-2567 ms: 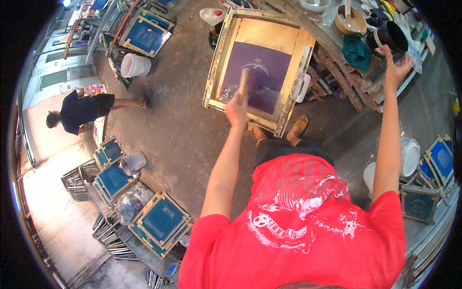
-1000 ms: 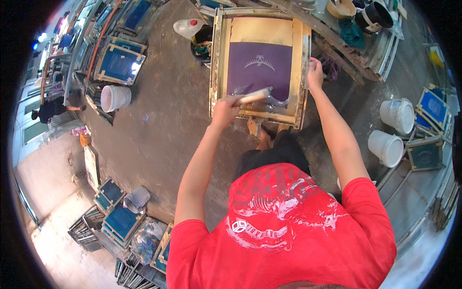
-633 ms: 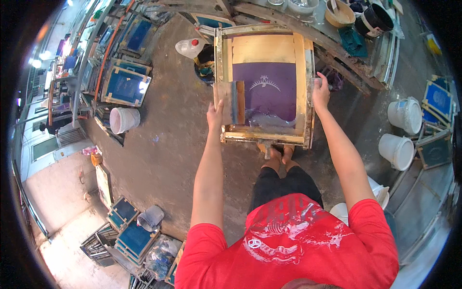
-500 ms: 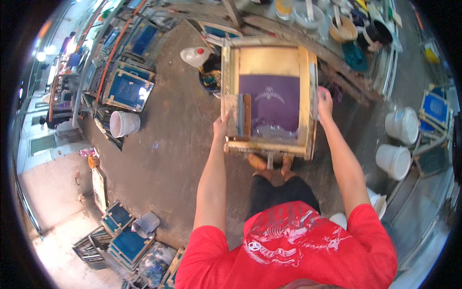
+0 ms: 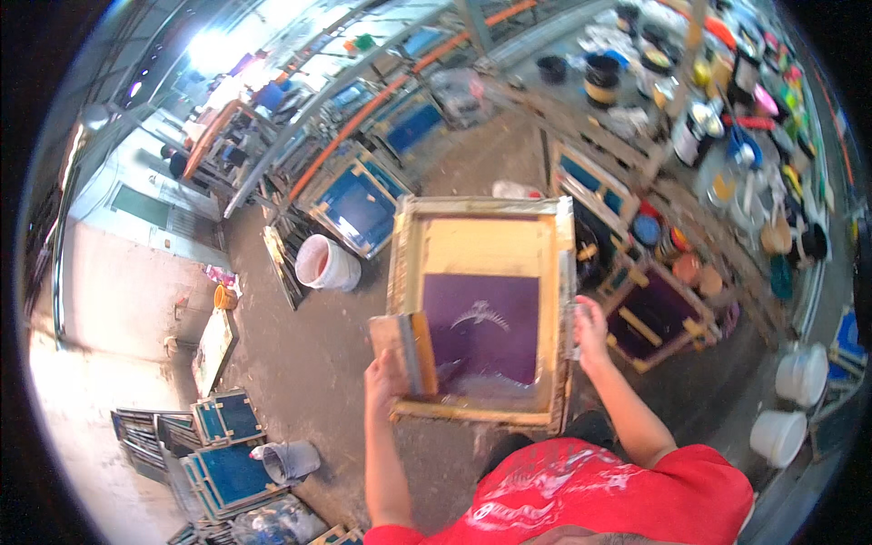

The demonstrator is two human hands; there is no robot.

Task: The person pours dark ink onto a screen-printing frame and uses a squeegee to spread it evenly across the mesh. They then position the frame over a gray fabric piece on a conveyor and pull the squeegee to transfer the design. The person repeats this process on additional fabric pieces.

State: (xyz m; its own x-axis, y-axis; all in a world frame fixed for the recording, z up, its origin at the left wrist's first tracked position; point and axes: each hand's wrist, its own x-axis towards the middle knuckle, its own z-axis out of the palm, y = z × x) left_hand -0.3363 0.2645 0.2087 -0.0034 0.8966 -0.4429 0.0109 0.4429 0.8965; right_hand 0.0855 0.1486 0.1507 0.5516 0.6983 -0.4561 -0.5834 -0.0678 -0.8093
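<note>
I hold a screen-printing frame (image 5: 481,206) upright-looking in the middle of the view, with a cream border, a purple stencil area (image 5: 481,350) bearing a pale crest design, and wet streaks near its bottom. My left hand (image 5: 382,374) is closed on a wide squeegee (image 5: 400,352) with a wooden body and a grey strip, lying against the frame's left edge; whether those fingers also grip the frame is hard to tell. My right hand (image 5: 587,329) is closed on the frame's right edge.
Blue screens (image 5: 354,204) and a white bucket (image 5: 327,262) stand left. A cluttered bench (image 5: 636,177) of pots runs upper right, another purple screen (image 5: 654,309) below it. White buckets (image 5: 777,436) stand far right, leaning screens (image 5: 227,472) lower left. A door (image 5: 141,207) is far left.
My right hand came from near a black bucket down to the frame's edge. The squeegee moved to the frame's left side. The view has since shifted, revealing more bench; the frame sits lower in it.
</note>
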